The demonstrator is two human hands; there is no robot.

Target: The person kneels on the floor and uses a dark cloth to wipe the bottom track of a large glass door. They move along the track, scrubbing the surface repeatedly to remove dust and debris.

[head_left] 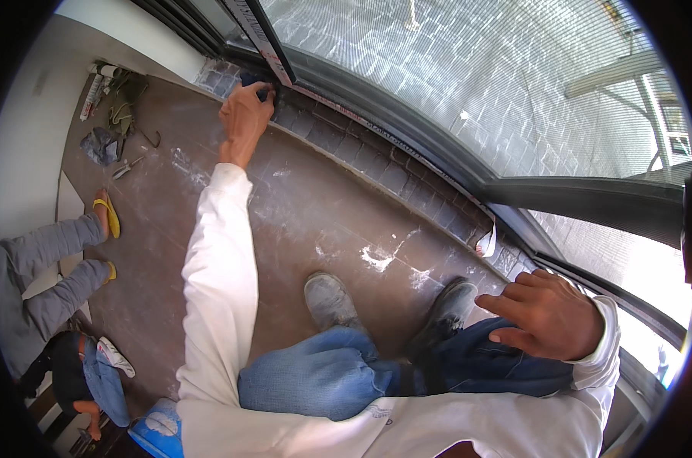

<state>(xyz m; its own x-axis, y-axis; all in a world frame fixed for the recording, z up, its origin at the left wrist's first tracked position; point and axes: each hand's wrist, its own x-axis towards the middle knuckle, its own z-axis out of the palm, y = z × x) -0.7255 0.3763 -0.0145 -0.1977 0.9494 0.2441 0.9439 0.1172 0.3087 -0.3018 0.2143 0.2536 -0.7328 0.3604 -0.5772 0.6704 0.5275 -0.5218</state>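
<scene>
My left hand (245, 118) reaches far out to the base of the dark window frame (407, 130). It is closed around a small dark tool (256, 85) pressed against the frame's lower corner; most of the tool is hidden by my fingers. My right hand (548, 313) rests open on my right knee, fingers spread, holding nothing. I crouch in blue jeans with both grey shoes (329, 299) on the brown tiled floor (300, 206).
Another person's grey-trousered legs in yellow sandals (108, 215) stand at the left. Tubes, pliers and a cloth (105, 141) lie by the white wall. A tape scrap (487, 243) hangs at the sill. White dust patches mark the floor. A blue object (155, 435) sits at the bottom left.
</scene>
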